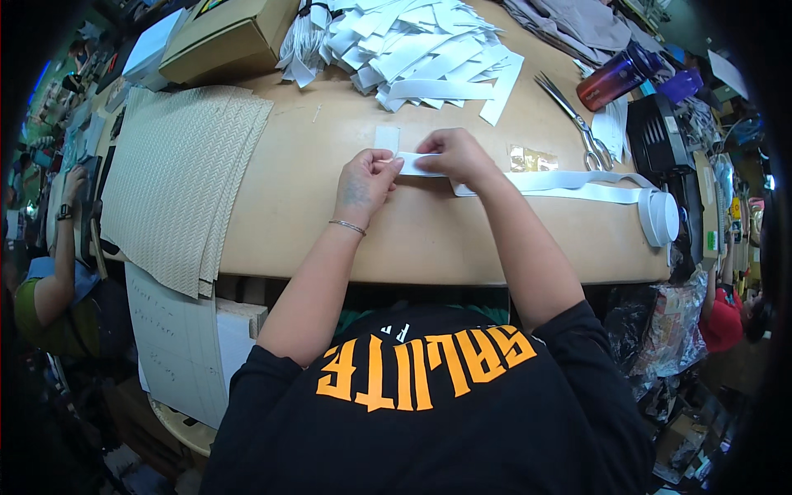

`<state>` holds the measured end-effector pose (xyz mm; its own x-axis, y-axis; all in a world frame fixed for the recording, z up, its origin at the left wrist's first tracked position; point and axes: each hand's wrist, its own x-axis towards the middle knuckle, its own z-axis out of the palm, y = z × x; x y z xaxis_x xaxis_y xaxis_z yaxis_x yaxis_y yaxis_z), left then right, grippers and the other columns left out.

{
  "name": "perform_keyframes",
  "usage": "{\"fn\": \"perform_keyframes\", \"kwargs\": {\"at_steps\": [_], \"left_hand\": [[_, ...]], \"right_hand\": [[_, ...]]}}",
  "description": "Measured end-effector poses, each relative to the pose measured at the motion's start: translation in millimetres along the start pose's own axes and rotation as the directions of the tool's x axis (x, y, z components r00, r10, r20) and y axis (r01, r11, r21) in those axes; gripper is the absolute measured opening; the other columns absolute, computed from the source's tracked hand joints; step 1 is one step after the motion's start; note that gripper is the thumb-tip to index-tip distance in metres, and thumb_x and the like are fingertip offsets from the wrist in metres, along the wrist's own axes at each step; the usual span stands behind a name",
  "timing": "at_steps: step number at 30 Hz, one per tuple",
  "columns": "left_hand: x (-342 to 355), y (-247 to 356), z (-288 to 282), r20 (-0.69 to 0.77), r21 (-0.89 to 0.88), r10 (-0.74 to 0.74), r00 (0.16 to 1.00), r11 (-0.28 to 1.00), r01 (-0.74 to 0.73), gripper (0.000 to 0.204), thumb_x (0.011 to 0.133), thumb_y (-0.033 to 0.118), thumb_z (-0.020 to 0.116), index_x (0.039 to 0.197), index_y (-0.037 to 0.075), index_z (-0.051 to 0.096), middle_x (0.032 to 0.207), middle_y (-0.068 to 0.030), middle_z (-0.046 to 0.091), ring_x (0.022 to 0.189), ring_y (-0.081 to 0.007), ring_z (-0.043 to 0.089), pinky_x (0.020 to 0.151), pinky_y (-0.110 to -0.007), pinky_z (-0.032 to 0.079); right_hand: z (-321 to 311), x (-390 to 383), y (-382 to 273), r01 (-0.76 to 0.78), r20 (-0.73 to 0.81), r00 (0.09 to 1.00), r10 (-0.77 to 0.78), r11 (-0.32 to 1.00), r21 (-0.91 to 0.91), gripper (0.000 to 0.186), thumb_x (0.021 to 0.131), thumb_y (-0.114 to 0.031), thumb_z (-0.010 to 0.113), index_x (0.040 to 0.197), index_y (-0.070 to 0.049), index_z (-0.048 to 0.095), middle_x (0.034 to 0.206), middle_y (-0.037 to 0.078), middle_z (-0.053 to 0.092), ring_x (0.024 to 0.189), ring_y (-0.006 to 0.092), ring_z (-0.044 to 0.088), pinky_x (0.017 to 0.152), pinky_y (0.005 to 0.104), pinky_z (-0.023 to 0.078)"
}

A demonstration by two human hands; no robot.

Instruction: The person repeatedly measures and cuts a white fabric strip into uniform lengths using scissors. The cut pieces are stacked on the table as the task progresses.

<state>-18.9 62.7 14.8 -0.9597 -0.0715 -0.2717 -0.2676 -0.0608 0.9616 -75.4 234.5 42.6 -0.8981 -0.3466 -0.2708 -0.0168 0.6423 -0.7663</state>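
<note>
My left hand (367, 181) pinches the end of a white flat strip (417, 164) against a small pale, translucent rectangular card (387, 140) lying on the table. My right hand (454, 157) has its fingers closed on the same strip, a little to the right. The strip runs on to the right in long loops toward a white roll (660, 219) standing near the table's front right. A small yellowish transparent piece (533, 158) lies just right of my right hand.
Brown table (289, 239) holds cream textured sheets (173, 165), a cardboard box (223, 41), piled white strips (412, 49), scissors (594, 144), a purple-red bottle (615, 78) and a black device (656, 136). A co-worker's arm (62, 247) shows at far left, a red-clad co-worker (722, 318) at far right.
</note>
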Motion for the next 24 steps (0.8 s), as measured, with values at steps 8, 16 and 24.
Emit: {"fn": "perform_keyframes", "kwargs": {"at_steps": [8,16,24], "left_hand": [[4.3,-16.6,-5.5,0.122,0.658,0.702,0.701,0.471,-0.587,0.019,0.078,0.011,0.068,0.095,0.004,0.064,0.085,-0.0070,0.059,0.072,-0.0201,0.057,0.060,-0.032,0.048],[3.5,-17.0,4.8,0.258,0.865,0.631,0.732,0.187,-0.466,0.021,0.079,0.017,0.064,0.100,0.020,0.067,0.090,0.0003,0.056,0.083,-0.0210,0.053,0.064,-0.036,0.049],[2.6,-17.5,4.9,0.284,0.875,0.628,0.725,0.140,-0.464,0.020,0.082,0.019,0.061,0.101,0.022,0.066,0.092,0.0011,0.054,0.086,-0.0211,0.052,0.064,-0.034,0.049]], "right_hand": [[-14.7,30.3,4.8,-0.209,-0.002,0.978,0.210,0.971,0.115,0.020,0.072,-0.009,0.075,0.086,0.000,0.065,0.077,0.006,0.064,0.067,0.0124,0.059,0.056,0.0248,0.046],[-7.7,35.0,-16.4,-0.198,-0.013,0.980,0.198,0.973,-0.120,0.019,0.069,-0.009,0.074,0.083,0.001,0.065,0.075,0.009,0.064,0.069,0.0154,0.060,0.062,0.0270,0.047],[-4.9,32.4,-4.9,-0.127,-0.113,0.987,0.115,0.986,-0.107,0.018,0.066,-0.010,0.070,0.080,0.000,0.066,0.068,0.011,0.064,0.061,0.0190,0.062,0.057,0.0324,0.049]]}}
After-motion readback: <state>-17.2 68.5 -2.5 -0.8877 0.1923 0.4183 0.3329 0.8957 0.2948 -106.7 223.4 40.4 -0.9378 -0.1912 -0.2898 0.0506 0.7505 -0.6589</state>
